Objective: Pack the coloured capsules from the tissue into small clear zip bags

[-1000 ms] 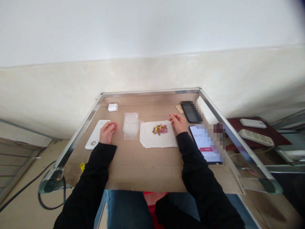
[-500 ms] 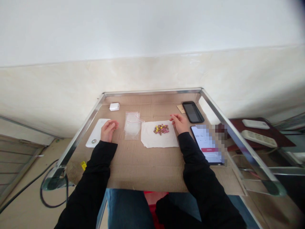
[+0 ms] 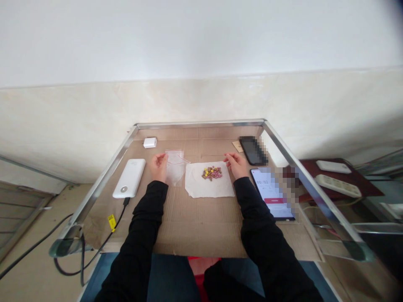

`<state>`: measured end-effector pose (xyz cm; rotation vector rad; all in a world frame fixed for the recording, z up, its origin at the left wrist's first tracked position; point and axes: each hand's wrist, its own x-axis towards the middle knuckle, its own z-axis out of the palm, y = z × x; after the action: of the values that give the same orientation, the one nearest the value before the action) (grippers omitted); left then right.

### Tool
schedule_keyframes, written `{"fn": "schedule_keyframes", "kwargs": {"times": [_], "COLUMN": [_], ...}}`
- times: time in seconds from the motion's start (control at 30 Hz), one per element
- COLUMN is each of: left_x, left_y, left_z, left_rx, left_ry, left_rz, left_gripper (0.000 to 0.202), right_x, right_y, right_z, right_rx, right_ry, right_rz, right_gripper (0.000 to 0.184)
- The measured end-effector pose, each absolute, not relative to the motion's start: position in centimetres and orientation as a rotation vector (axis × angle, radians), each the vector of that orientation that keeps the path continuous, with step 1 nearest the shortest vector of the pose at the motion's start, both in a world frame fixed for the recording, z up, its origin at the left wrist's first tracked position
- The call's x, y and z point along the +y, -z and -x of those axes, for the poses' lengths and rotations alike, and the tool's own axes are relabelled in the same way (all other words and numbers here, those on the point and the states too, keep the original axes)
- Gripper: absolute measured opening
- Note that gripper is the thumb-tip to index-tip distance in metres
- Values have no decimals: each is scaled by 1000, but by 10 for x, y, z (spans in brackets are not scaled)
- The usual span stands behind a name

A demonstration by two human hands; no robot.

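My left hand (image 3: pixel 159 166) is at the upper left edge of a clear zip bag (image 3: pixel 175 167) with red seal lines. Its thumb and fingertips are pinched together on that edge. More than one bag seems to lie in the pile. Over the right edge of a white paper sheet (image 3: pixel 195 188) hovers my right hand (image 3: pixel 236 164), fingers loosely bent, with a small gap at the thumb and nothing visible between them. A small heap of brown, yellow and pink bean-like pieces (image 3: pixel 212 173) rests on the sheet, just left of the right fingertips.
Left on the cardboard-covered table (image 3: pixel 201 226) are a white power bank (image 3: pixel 129 178) with a black cable and a white charger block (image 3: pixel 150 142). A black phone (image 3: pixel 252 151) and a lit phone (image 3: pixel 270 197) lie right. A metal frame (image 3: pixel 201 123) borders the table.
My left hand has moved right from the power bank to the zip bag and pinched its edge. My right hand has stayed almost in place. The view has shifted slightly.
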<state>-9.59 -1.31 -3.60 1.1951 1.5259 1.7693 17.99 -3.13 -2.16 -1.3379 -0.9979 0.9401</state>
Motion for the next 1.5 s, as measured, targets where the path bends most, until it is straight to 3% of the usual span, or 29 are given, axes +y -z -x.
{"fn": "schedule_keyframes", "kwargs": {"times": [0.4,1.5], "left_x": [-23,-32], "left_y": [25,18], "left_z": [107,112], "left_rx": [1638,1676], "left_ry": [-1316,-1109], "left_rz": [-1374,-1616], "left_gripper": [32,34], "right_x": [-29,-29], "right_y": [23,24], "right_z": [-182,-180], "right_rx": [-993,-1002], "right_ry": [-935,-932], "right_rz": [1338,1355], "right_gripper": [27,26]}}
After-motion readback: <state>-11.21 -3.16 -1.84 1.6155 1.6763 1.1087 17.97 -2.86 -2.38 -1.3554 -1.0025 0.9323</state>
